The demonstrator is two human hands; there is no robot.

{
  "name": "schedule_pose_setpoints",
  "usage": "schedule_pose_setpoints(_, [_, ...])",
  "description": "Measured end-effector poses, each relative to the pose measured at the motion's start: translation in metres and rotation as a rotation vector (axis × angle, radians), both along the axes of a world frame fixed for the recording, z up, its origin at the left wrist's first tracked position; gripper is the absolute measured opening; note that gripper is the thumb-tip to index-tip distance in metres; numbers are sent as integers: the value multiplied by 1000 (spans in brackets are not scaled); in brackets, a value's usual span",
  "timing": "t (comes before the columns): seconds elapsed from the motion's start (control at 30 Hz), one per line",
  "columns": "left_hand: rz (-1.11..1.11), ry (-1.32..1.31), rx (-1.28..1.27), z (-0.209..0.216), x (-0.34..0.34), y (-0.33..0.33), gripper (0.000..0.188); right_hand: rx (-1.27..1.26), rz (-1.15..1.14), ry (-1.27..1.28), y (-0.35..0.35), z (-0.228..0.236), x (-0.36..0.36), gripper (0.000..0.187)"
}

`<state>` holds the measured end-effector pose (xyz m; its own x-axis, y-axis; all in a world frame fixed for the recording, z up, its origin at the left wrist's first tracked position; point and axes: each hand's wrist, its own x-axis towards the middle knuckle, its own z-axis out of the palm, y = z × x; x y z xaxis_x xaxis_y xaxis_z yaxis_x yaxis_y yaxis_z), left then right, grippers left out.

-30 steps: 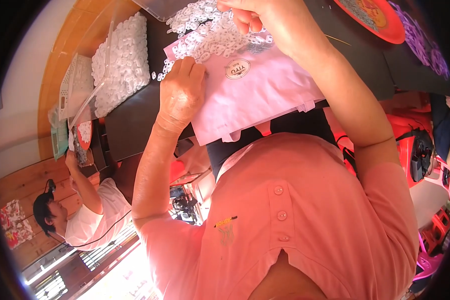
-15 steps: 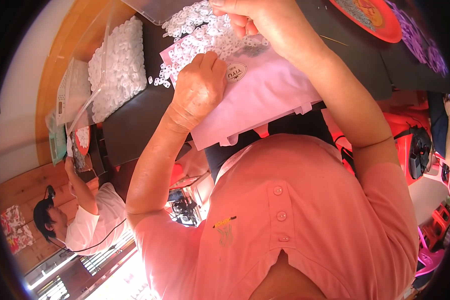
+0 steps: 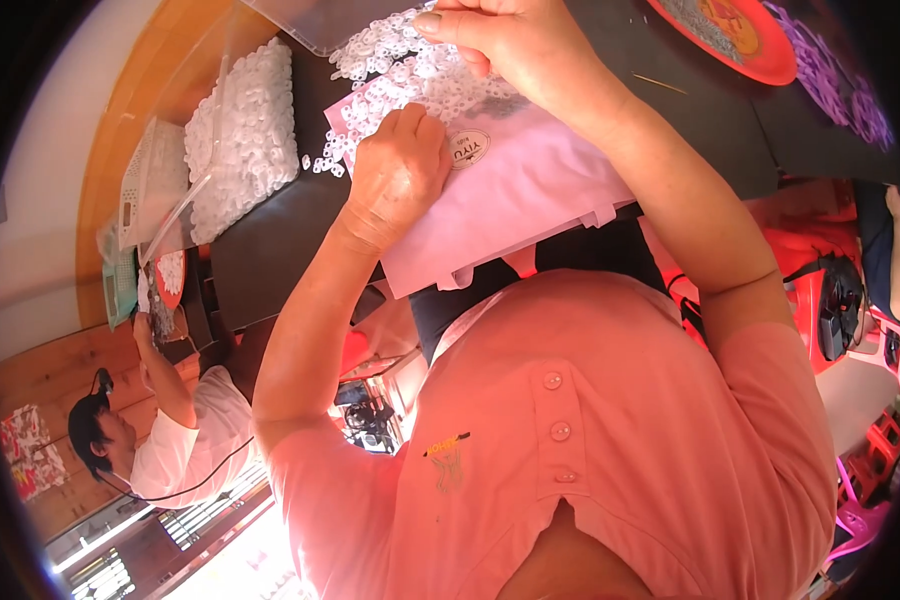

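In the head view, small white pieces point(image 3: 415, 92) lay in a loose pile, partly on a pink bag point(image 3: 530, 190) and partly on the dark table point(image 3: 710, 120). The left hand point(image 3: 400, 170) was at the pile's near edge, over the bag, its fingers curled under; whether they gripped a piece could not be told. The right hand point(image 3: 520, 45) was over the pile's far right part, thumb and fingers bent together, their hold unclear. The pile thus spread between and beyond the hands. A bigger white heap point(image 3: 240, 140) stood well left of the left hand.
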<state>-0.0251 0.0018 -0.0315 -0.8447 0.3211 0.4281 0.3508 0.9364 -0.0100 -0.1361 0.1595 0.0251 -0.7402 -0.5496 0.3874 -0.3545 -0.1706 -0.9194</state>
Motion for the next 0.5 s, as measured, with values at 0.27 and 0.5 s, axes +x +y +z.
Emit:
schedule_pose_setpoints(0.27, [289, -374, 1350, 53, 0, -1, 13, -13, 117, 403, -6, -14, -4, 9])
schedule_pose_setpoints(0.5, [163, -466, 1774, 61, -5, 2, 16, -42, 161, 425, -9, -15, -7, 7])
